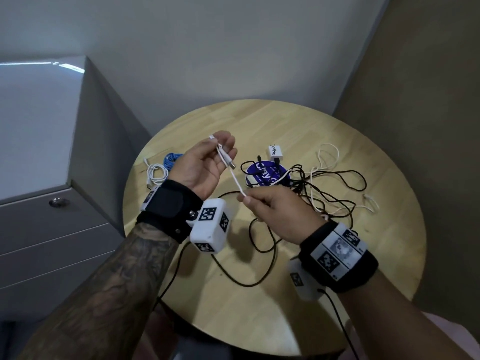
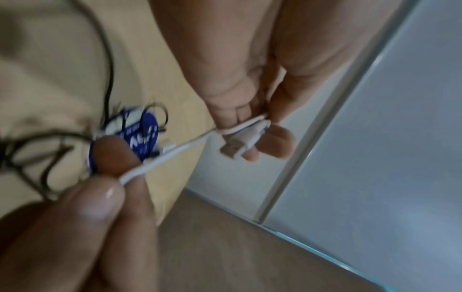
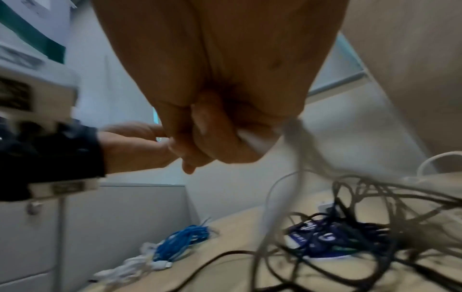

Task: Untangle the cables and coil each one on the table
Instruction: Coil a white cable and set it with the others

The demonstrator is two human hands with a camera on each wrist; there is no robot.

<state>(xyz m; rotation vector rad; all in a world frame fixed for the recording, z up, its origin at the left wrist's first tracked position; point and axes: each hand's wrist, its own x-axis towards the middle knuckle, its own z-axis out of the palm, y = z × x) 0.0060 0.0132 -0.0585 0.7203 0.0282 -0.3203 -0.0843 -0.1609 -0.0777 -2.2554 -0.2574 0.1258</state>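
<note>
Head view: above the table, the left hand curls round the white cable at its plug, and the right hand pinches it lower.

Left wrist: plug pinched at fingertips.

Right wrist: cable trails into the tangle.

Coiling appears to be starting; next, freeing slack.

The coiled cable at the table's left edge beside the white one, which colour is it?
Blue, clearest in the head view.

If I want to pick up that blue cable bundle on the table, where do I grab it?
Grab the blue cable bundle around its middle, coming down from above. It lies flat on the round wooden table as a tight bunch, so the middle probably keeps the loops together. Stay off its left side, where a coiled white cable lies close.
</note>
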